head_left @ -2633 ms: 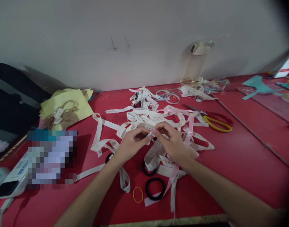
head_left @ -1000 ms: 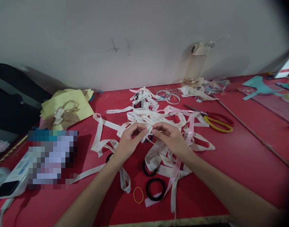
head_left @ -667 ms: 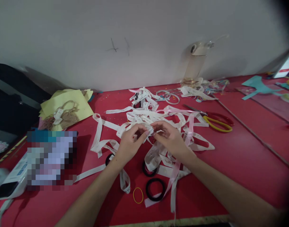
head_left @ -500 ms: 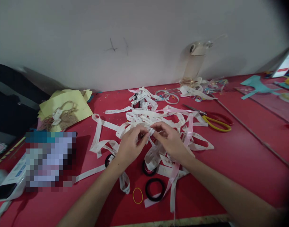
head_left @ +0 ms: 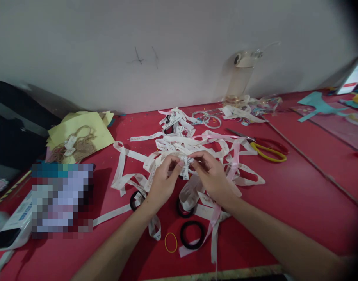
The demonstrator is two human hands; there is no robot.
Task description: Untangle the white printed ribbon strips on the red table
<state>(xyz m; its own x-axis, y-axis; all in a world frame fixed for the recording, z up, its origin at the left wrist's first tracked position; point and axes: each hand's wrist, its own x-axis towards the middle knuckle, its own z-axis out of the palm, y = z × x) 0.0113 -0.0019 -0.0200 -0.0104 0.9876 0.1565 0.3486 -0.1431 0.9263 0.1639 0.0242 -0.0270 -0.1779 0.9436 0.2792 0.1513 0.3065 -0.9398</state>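
A small piece of white printed ribbon [head_left: 185,167] is held between my two hands, above the heap of ribbons. My left hand [head_left: 164,177] pinches its left side with thumb and index finger. At its right side, my right hand [head_left: 210,171] does the same. Loose white printed ribbons [head_left: 132,154] lie tangled beneath and around both hands, with a pink strip [head_left: 234,162] to the right. Nearer the front edge are a black ring [head_left: 192,235] and a yellow rubber band [head_left: 171,242] on the red table [head_left: 287,203].
Scissors [head_left: 266,152] with red and yellow handles lie to the right. A bottle [head_left: 240,80] stands at the wall. Yellow paper with twine [head_left: 99,134] is at the left, a white device [head_left: 17,230] at the lower left, and blue cut pieces [head_left: 316,105] at the right.
The ribbon piece between my fingers has turned and now shows more of its printed surface, with a part hanging down. My hands have shifted only slightly.
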